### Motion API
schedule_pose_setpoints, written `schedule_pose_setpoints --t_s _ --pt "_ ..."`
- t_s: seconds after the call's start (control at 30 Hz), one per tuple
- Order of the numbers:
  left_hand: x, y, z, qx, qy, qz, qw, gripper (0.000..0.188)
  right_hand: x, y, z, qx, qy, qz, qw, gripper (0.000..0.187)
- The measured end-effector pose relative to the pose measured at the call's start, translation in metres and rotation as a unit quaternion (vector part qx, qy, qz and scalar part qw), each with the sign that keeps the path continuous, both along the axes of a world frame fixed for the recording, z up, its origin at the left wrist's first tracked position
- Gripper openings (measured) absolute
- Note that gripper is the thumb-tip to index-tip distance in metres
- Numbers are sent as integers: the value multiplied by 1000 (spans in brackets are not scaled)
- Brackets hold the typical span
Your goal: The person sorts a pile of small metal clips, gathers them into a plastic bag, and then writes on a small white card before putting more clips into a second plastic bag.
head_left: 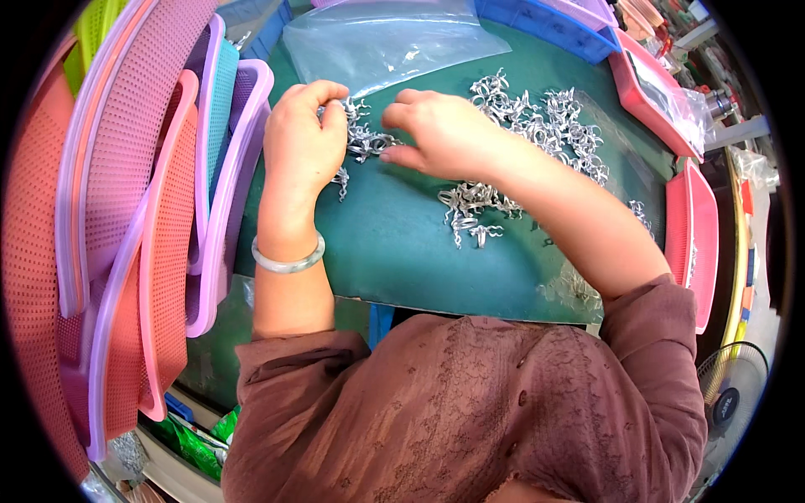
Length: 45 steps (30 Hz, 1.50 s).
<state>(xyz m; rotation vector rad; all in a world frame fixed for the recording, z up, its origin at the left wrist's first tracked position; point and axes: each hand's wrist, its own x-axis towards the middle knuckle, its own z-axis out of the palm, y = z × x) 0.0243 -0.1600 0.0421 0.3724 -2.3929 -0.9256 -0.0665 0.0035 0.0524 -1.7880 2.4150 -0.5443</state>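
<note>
A small heap of silvery metal pieces with rings and wavy, twisted prongs (362,144) lies on the green tabletop between my hands. My left hand (303,138) is at the heap's left side, fingers curled in and thumb close to them; whatever they hold is hidden. My right hand (440,132) reaches in from the right, its bent fingers and thumb apart, with the thumb tip near the heap's right edge. Nearer to me, below the right hand, is another cluster of the same pieces (474,205). A larger spread of them (558,130) lies beyond my right forearm.
A clear plastic bag (394,42) lies flat at the back of the green table (377,243). Stacked pink and purple perforated baskets (172,251) crowd the left side. Blue trays (553,29) line the far edge. Pink trays (692,243) and a fan (729,402) stand at the right.
</note>
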Motion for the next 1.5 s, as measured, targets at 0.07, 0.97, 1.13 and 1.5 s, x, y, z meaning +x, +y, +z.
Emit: schedule_pose_setpoints --t_s 0.07,0.97,1.13,1.5 --pt "0 -5 -7 -82 19 -55 995 15 3 -9 -16 -7 -4 -46 999 22" --pt "6 18 -7 -148 -93 -175 969 6 -16 25 -5 40 -27 -41 998 18" --pt "5 8 -7 -173 -66 -139 973 12 -28 30 -4 20 37 -18 999 22" --pt "3 -24 -6 -52 -36 -2 998 19 -22 13 30 288 -68 87 951 20"
